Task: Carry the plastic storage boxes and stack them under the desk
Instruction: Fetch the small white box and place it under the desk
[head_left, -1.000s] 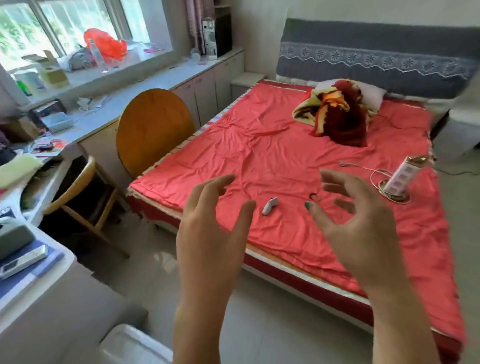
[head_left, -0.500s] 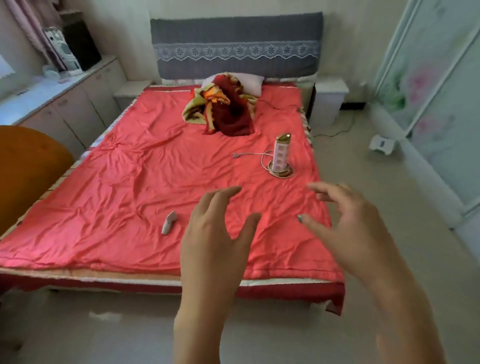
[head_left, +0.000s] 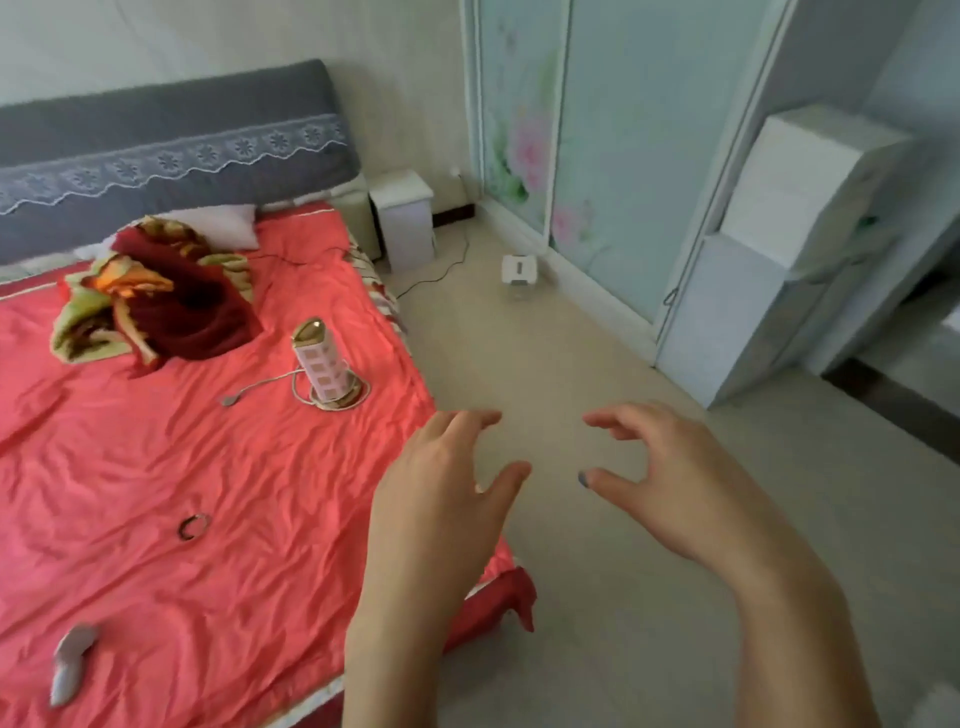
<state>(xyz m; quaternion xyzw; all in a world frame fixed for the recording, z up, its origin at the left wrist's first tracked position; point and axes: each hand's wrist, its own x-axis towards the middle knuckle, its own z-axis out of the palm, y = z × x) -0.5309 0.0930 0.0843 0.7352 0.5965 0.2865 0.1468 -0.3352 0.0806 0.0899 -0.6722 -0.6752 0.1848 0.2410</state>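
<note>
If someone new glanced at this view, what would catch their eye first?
The bright red bedspread fills the left side, with a crumpled blanket near the headboard. In front, the left hand and right hand hover open and empty. White stacked boxes stand at right.

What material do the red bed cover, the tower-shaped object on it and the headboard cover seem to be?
Bed cover: probably satin or a similar smooth fabric; it is glossy, with fine shiny wrinkles. Tower: likely white plastic body with a gold, metal-looking cap and base, which reflect light; real metal or coating cannot be told. Headboard cover: matte grey cloth with a lace-like white trim.
</note>
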